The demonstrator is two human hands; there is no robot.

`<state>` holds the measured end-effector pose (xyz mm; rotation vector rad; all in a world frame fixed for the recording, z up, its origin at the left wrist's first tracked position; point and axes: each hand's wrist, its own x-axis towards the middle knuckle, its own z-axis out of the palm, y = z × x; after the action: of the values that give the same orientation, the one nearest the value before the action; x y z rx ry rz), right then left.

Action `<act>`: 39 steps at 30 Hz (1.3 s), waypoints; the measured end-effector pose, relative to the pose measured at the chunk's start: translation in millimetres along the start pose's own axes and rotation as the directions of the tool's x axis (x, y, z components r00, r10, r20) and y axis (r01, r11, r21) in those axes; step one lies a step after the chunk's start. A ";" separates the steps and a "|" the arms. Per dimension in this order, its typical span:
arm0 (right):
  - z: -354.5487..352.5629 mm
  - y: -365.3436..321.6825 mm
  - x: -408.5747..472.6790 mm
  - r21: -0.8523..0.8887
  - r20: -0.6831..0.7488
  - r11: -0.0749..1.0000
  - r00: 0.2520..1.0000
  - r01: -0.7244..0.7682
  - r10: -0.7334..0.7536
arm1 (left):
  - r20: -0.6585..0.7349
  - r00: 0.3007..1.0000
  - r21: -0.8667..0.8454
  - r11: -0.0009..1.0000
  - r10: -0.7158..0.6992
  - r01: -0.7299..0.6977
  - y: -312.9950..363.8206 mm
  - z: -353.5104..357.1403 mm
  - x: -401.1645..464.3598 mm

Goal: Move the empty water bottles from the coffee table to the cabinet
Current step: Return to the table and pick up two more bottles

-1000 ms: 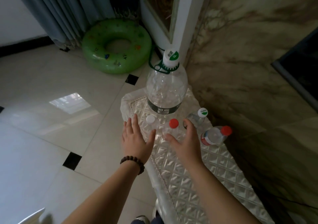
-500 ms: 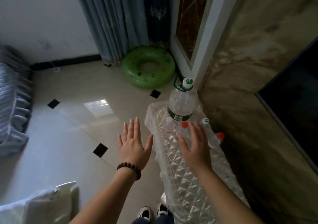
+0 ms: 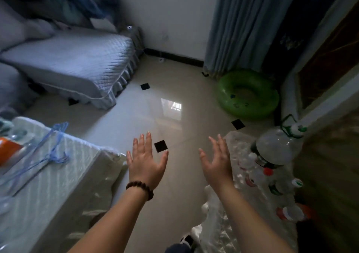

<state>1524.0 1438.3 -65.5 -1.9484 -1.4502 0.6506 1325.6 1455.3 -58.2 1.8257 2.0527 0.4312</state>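
Observation:
A large clear water bottle [image 3: 278,147] with a white cap and green carry loop stands on the cabinet [image 3: 233,210], which has a quilted clear cover, at the right. Several small empty bottles [image 3: 272,182] with red, white and green caps lie beside it. My left hand [image 3: 145,161], with a bead bracelet on the wrist, hovers open over the floor. My right hand [image 3: 217,161] is open too, just left of the bottles, touching none. The coffee table [image 3: 48,179] with a white cover is at the left.
Blue hangers [image 3: 44,155] and an orange item [image 3: 8,151] lie on the coffee table. A grey sofa [image 3: 73,62] stands at the back left. A green swim ring [image 3: 247,95] lies by the curtain [image 3: 242,25]. Glossy tiled floor [image 3: 155,116] runs between table and cabinet.
The view has swung left from the cabinet, bringing the coffee table and sofa into sight. Both hands have stayed open and moved away from the small bottles.

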 end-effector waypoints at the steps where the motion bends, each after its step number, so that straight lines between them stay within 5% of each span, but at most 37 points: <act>1: 9.9 -11.8 0.2 0.003 0.027 0.999 0.999 0.033 -0.033 | -0.029 0.999 -0.006 0.999 -0.037 0.037 -12.9 -7.8 -2.8; 10: 108.3 -123.1 -43.0 0.044 0.237 0.960 0.930 0.278 -0.281 | -0.240 0.905 -0.104 0.936 -0.352 0.336 -142.9 -79.3 -61.0; 22: 266.7 -266.3 -243.2 0.182 0.473 0.851 0.715 0.493 -0.515 | -0.413 0.638 -0.213 0.750 -0.650 0.626 -358.7 -173.4 -243.0; 28: 325.0 -313.4 -319.5 0.220 0.546 0.815 0.625 0.536 -0.558 | -0.426 0.525 -0.264 0.656 -0.737 0.707 -442.5 -204.2 -315.2; 39: 416.8 -365.3 -353.7 0.199 0.641 0.782 0.525 0.590 -0.559 | -0.381 0.422 -0.370 0.554 -0.823 0.745 -545.7 -229.2 -332.7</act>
<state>893.8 1251.4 -79.1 -1.1028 -2.4241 1.0596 772.4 1062.3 -80.7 0.4503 2.8457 0.8082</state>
